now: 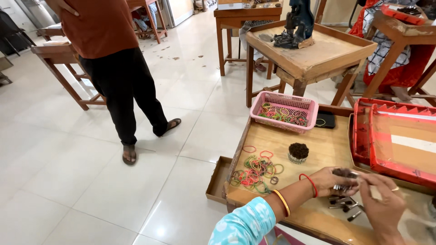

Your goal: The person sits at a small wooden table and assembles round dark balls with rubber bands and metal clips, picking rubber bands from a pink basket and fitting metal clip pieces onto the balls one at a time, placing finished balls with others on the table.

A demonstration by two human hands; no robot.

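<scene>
Left hand (pixel 334 180): your fingers are curled tight round a small bundle of dark-tipped metal pins (pixel 344 178), over the table's near edge.
Right hand (pixel 383 203): your fingertips pinch at the bundle, possibly a rubber band; blurred.
Tip: keep pin heads level.
Supplies: loose rubber bands (pixel 255 171) left, spare pins (pixel 343 203) below.

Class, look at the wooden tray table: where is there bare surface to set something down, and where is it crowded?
Bare wood lies between the pink basket, the dark bundle and the red trays. It is crowded at the rubber band pile and under the left hand and right hand, among small metal pieces.
</scene>
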